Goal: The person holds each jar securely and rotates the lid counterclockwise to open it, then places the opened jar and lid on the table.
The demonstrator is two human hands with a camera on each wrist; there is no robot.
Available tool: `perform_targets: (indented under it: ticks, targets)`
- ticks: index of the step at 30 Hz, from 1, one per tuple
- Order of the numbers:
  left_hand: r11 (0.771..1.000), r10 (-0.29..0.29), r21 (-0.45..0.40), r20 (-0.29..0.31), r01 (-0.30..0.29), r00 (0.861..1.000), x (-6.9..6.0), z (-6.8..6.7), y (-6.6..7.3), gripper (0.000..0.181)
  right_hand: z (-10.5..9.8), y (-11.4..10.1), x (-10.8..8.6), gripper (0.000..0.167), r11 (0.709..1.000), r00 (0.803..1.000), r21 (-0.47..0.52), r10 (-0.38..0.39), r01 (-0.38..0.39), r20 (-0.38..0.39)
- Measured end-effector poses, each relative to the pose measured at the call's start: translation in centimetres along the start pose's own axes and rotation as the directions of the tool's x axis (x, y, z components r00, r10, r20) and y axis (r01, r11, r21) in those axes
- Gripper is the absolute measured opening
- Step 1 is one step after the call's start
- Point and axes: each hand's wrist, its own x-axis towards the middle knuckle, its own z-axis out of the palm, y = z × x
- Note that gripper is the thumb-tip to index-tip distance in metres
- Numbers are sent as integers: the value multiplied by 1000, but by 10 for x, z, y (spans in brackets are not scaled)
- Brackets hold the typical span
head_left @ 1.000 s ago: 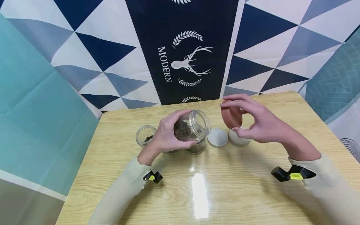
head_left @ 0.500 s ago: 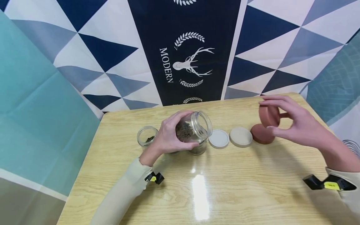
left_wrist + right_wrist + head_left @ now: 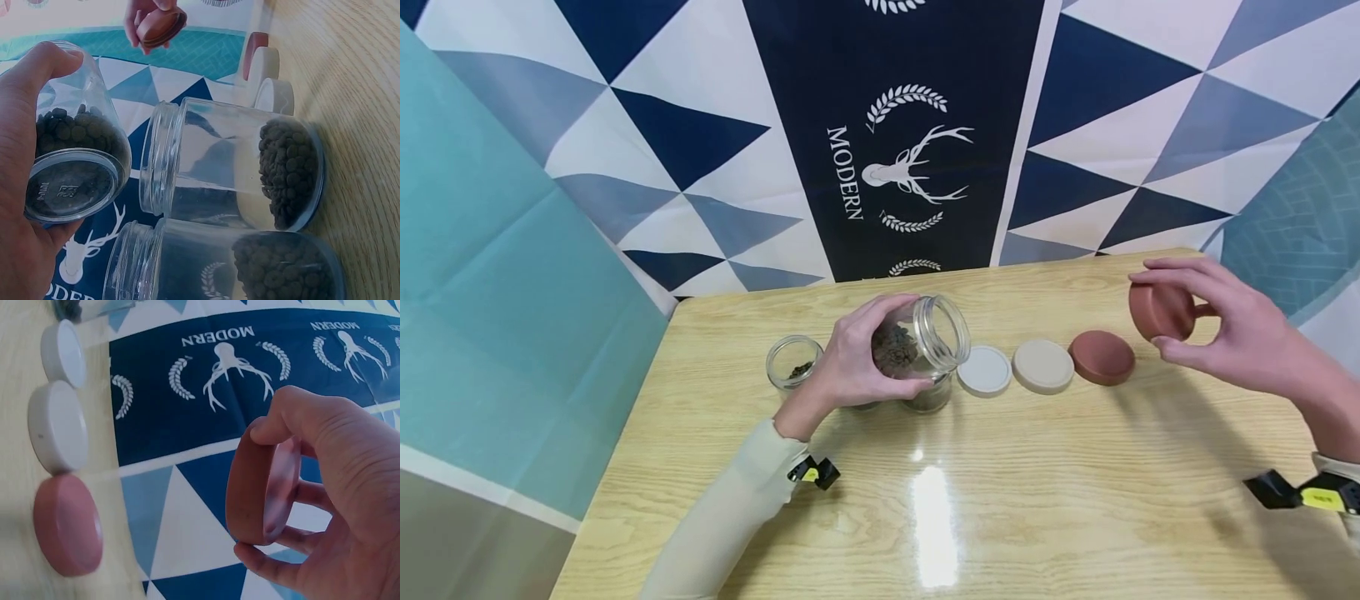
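My left hand (image 3: pixel 853 354) grips a clear glass jar (image 3: pixel 936 333) in the air, tilted with its open mouth toward the right. Dark round pieces (image 3: pixel 81 131) lie inside it. Over the right side of the table, my right hand (image 3: pixel 1240 329) pinches a reddish-brown lid (image 3: pixel 1159 312) by its rim, held on edge above the surface. Below the lifted jar stand two more open jars, a nearer jar (image 3: pixel 206 169) and another jar (image 3: pixel 194 262), each with dark pieces at the bottom. In the head view my left hand partly hides them.
Right of the jars, a white lid (image 3: pixel 984 371), a beige lid (image 3: pixel 1042 367) and a darker red lid (image 3: pixel 1102 358) lie in a row on the wooden table (image 3: pixel 1015 500). An open jar (image 3: pixel 793 362) stands left of my left hand. A patterned cloth (image 3: pixel 700 125) hangs behind.
My right hand has carried the reddish-brown lid to the right, past the row, uncovering the beige and red lids. My left hand and its jar have hardly moved.
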Motion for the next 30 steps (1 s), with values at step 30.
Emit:
perform_targets:
  ticks: [30]
  targets:
    - [999, -34, -22, -1, 34, 999, -2, 0, -1, 101, -3, 48, 21, 70, 974, 947, -207, 153, -95, 284]
